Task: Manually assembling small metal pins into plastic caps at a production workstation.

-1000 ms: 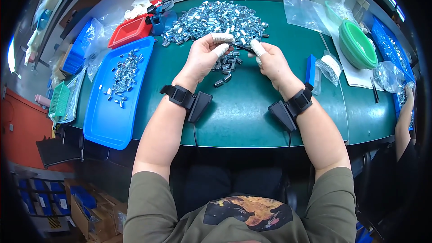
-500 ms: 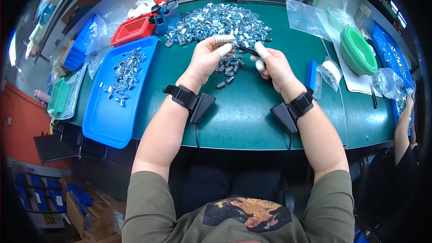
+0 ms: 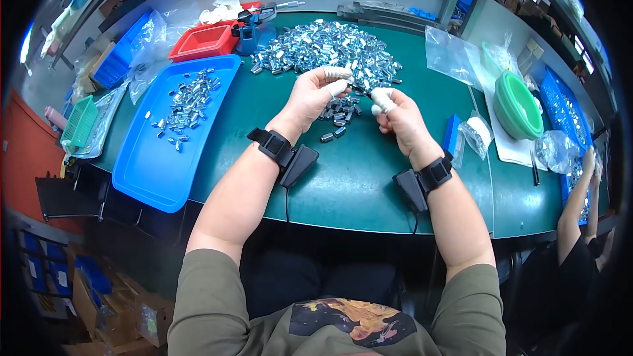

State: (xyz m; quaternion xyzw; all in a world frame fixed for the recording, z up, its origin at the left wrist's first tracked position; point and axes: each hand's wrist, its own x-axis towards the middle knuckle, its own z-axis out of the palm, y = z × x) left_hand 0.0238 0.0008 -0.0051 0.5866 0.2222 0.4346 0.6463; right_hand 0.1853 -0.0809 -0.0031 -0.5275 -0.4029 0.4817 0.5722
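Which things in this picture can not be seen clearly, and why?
Head view only:
- The small dark piece between the left hand and right hand: too small, and the white-capped fingertips cover part of it.
- Single parts in the heap of small metal parts: too small to tell their shape.
- Contents of the green bowl: hidden by its tilted wall.
- The co-worker's forearm: the hand is blurred at the dark fisheye rim.

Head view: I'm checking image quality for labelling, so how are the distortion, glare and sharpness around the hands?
Head view: strong fisheye bend, so the green table edge curves and the corners go black; the heap of small shiny metal parts glints under overhead light; the left hand and right hand are fairly sharp, but the small dark piece between them is too tiny to make out.
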